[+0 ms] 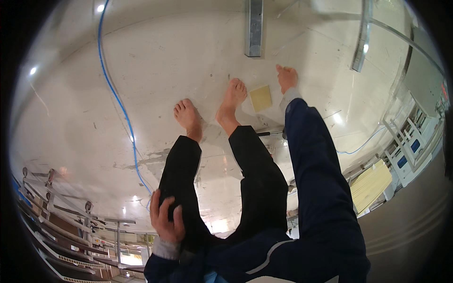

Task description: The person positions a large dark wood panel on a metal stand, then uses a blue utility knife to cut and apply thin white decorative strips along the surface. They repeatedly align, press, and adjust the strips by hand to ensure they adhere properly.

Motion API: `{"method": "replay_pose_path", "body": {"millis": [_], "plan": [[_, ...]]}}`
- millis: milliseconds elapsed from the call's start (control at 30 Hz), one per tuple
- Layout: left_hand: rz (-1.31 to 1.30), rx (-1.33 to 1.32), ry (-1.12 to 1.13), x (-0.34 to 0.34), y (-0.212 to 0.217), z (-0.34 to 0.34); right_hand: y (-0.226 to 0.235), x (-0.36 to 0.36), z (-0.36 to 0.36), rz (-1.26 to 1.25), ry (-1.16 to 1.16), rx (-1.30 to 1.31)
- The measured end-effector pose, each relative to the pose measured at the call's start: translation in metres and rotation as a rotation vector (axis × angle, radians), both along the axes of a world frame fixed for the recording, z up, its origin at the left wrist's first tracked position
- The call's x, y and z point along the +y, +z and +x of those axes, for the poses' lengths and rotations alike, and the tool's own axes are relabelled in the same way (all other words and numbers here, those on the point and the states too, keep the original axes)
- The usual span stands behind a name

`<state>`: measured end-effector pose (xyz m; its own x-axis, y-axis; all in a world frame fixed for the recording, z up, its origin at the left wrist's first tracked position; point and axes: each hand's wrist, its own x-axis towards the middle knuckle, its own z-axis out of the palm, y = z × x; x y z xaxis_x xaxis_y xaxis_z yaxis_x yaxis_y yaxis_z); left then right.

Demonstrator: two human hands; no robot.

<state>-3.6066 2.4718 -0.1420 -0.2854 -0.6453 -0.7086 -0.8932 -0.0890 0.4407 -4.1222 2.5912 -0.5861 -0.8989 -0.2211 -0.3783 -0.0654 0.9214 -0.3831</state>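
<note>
My right hand (287,79) is stretched forward, low over the pale floor, with its fingers curled together. Whatever they may hold is hidden or too small to see. Just left of that hand lies a square yellowish sheet (261,98), apart from it. Beyond the fingers, the end of a grey metal bar (254,35) points toward me. My left hand (167,220) is by my left thigh with its fingers apart and nothing in them. Behind the sheet, beside my right sleeve, a tool with a dark handle (269,134) is partly covered.
A blue hose (114,89) winds along the floor at the left. Another metal bar (362,42) stands out at the far right. Metal racks with wheels (71,207) fill the lower left. White frames (408,146) and a yellow slatted stack (372,185) are at the right.
</note>
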Motion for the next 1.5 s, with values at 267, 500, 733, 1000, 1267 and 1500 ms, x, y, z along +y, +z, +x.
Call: {"method": "replay_pose_path", "body": {"millis": [267, 500, 733, 1000, 1267, 1500], "plan": [[0.011, 0.021, -0.047, -0.029, -0.009, -0.024, -0.071, -0.038, -0.052, 0.210, 0.136, -0.144], [-0.004, 0.017, -0.033, -0.022, -0.008, -0.027, 0.026, 0.013, 0.059, 0.082, -0.322, -0.292], [0.031, 0.007, 0.345, -0.007, -0.004, 0.012, 0.320, -0.059, 0.253, 0.029, 0.130, -0.521], [-0.058, 0.214, 0.295, -0.171, 0.095, -0.028, 0.652, -0.216, 0.235, -0.698, 0.365, -0.659], [-0.404, 0.408, 0.005, -0.362, 0.238, -0.183, 0.812, -0.255, 0.039, -0.985, -0.083, -0.541], [-0.561, 0.693, -0.593, -0.425, 0.351, -0.377, 0.830, -0.277, -0.074, -0.847, -0.255, -0.053]]}}
